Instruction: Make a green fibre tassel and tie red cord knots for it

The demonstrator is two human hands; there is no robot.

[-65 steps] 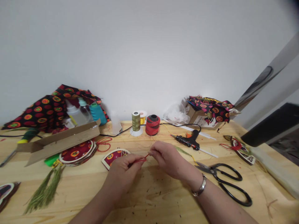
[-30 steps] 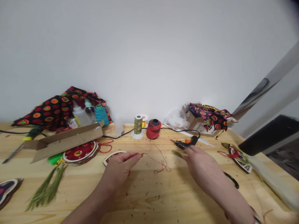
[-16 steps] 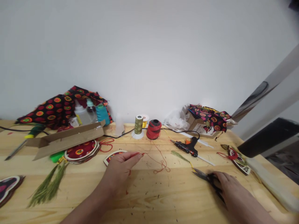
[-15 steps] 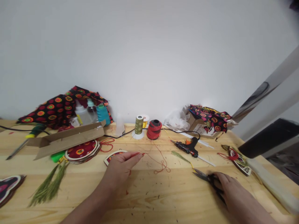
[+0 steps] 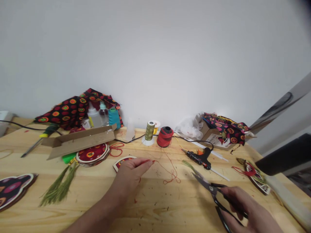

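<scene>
My left hand (image 5: 131, 176) rests near the table's middle, its thumb and forefinger pinching a red thread (image 5: 167, 171) that trails loosely to the right across the wood. Just beneath those fingers lies a fabric-faced wooden ornament (image 5: 122, 160), partly hidden by the hand. My right hand (image 5: 245, 207) grips black-handled scissors (image 5: 209, 187) by the loops, with the blades open and pointing up-left. Their tips are near a thin green tassel (image 5: 188, 165) and apart from the thread.
A black hot glue gun (image 5: 199, 158) lies beyond the scissors. Red and olive thread spools (image 5: 165, 137) stand at the back. To the left are a cardboard box lid (image 5: 80, 141), stacked round ornaments (image 5: 91, 153) and a green tassel (image 5: 58, 186).
My right hand has picked up the scissors from the table and raised them up-left, blades open. My left hand has stayed in place, and the view has shifted slightly.
</scene>
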